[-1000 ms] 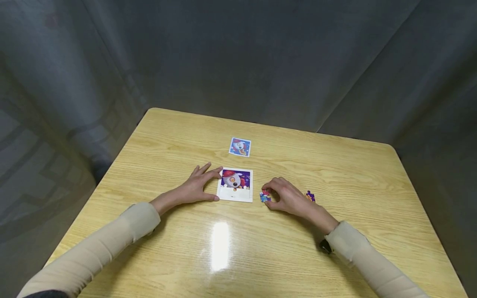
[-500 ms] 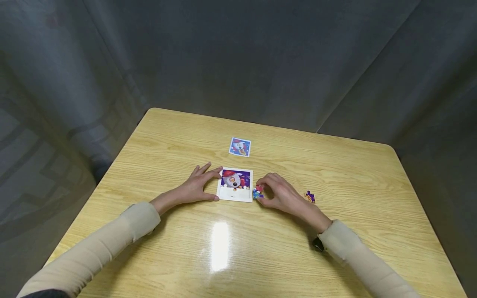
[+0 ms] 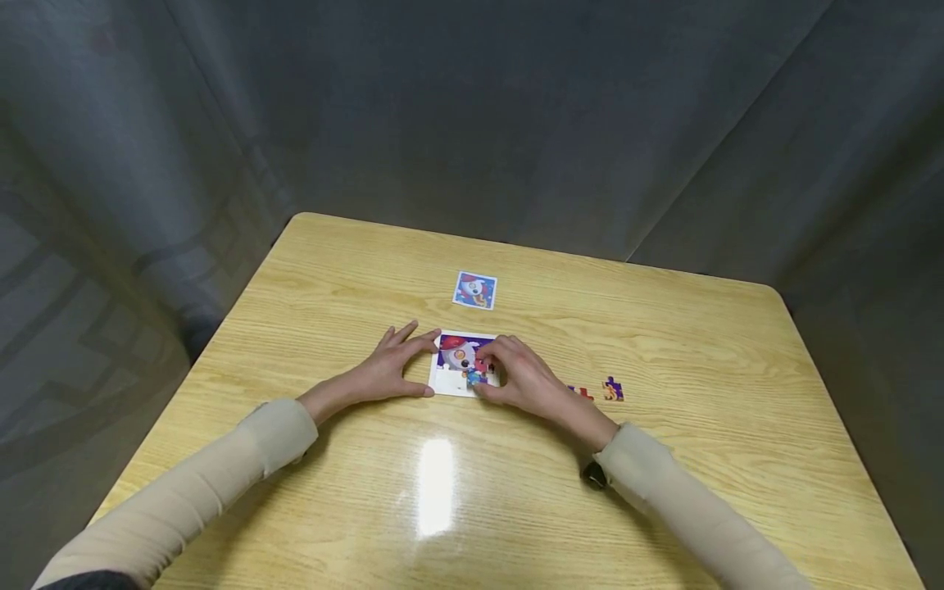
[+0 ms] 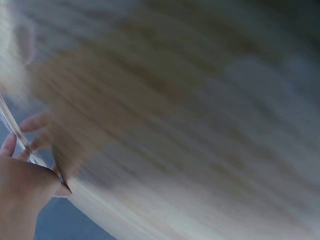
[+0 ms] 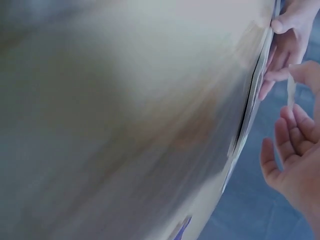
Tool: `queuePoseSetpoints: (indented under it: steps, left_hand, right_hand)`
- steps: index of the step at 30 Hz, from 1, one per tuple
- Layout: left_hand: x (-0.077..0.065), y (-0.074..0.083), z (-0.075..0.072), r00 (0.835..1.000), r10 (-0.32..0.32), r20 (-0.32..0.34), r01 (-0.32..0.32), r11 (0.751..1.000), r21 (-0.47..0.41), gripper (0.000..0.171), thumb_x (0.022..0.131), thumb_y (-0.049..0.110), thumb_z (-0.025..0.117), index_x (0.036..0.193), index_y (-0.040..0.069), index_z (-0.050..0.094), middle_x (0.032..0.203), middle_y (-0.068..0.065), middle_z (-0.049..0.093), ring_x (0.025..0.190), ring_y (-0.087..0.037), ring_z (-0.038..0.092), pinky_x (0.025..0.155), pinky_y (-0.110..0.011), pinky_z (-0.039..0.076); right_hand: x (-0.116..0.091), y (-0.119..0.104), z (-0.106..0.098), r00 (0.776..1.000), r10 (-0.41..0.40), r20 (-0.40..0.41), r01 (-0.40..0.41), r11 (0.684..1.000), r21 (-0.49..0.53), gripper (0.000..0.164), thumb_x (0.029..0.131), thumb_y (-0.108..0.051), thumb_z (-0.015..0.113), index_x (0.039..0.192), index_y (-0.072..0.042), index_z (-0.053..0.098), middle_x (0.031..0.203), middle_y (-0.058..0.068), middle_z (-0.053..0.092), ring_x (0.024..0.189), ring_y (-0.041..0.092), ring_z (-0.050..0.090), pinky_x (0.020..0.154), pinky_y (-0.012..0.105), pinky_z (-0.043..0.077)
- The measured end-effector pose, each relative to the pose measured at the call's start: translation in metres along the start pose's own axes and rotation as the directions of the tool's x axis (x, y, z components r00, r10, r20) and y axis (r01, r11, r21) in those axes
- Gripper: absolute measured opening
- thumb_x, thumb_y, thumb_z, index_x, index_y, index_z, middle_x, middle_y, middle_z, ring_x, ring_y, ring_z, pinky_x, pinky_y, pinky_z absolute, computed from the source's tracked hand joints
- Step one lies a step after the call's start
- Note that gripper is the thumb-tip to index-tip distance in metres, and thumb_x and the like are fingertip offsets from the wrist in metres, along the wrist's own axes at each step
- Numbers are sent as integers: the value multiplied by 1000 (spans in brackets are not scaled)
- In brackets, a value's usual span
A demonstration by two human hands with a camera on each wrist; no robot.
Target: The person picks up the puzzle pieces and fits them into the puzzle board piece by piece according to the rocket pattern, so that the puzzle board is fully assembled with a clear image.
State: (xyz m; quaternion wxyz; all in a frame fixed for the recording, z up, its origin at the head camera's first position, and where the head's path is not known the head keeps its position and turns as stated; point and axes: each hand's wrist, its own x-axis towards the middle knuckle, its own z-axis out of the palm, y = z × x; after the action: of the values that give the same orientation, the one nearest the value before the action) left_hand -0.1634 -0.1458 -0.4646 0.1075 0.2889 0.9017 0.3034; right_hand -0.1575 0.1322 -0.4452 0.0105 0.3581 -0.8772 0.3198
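A white-bordered jigsaw puzzle tray [image 3: 451, 382] lies on the table, its upper part filled with a picture of a grey-white figure in red. At its left side my left hand [image 3: 382, 370] spreads its fingers, with thumb and index fingertip touching the tray's edge. My right hand [image 3: 525, 378] pinches a blue and red puzzle piece [image 3: 474, 378] between thumb and fingers over the tray's lower right part. In the right wrist view the piece [image 5: 291, 90] appears edge-on between thumb and fingertips. The right fingers hide the tray's right side.
An orange and purple puzzle piece [image 3: 613, 390] lies right of the right hand. Beside it a red piece [image 3: 584, 393] is partly hidden by the wrist. Behind the tray is a small picture card [image 3: 474, 291]. Grey curtains [image 3: 472, 123] surround the wooden table [image 3: 664, 344].
My right hand has carried the blue and red puzzle piece leftward from the table to over the tray. A red piece near the wrist has come into sight. The left hand stays put.
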Motion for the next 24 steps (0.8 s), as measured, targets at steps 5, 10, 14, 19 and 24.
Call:
queuePoseSetpoints:
  steps: [5,10,14,19,24]
  left_hand:
    - [-1,0,0,1000,0,-1,0,1000,-9,62,80,41,77,130,14,51,157,-4,29,146,-37,6,114,-58,-6]
    - [-2,-1,1,1000,5,-3,-5,1000,-12,62,80,41,77,130,14,51,157,-4,29,146,-37,6,114,-58,-5]
    - [-2,-1,0,1000,8,-6,-8,1000,-11,62,80,41,77,130,14,51,157,-4,29,146,-37,7,114,-58,-5]
    - [-2,-1,0,1000,14,-9,-14,1000,-10,62,80,41,77,130,14,51,157,-4,29,146,-37,7,114,-59,-5]
    - [-2,-1,0,1000,17,-11,-17,1000,-13,62,80,41,77,129,14,51,156,-4,30,146,-38,7,114,-59,-5]
  right_hand:
    - [9,-6,8,999,11,34,-10,1000,-15,39,79,-28,79,109,-8,64,97,0,60,90,14,52,78,31,47]
    - [14,-10,14,999,10,42,-9,1000,-19,40,79,-28,78,111,-7,65,98,0,60,92,14,52,81,32,46]
    - [18,-13,18,999,10,35,-9,1000,-11,41,79,-28,78,111,-7,65,97,0,61,91,14,52,81,31,46]
    - [23,-15,25,999,14,36,-13,999,-34,39,78,-29,79,106,-9,64,98,0,61,92,16,50,80,32,44]
    - [27,-17,30,998,9,56,-7,999,-48,38,78,-31,78,105,-9,63,107,1,61,98,18,49,84,37,43]
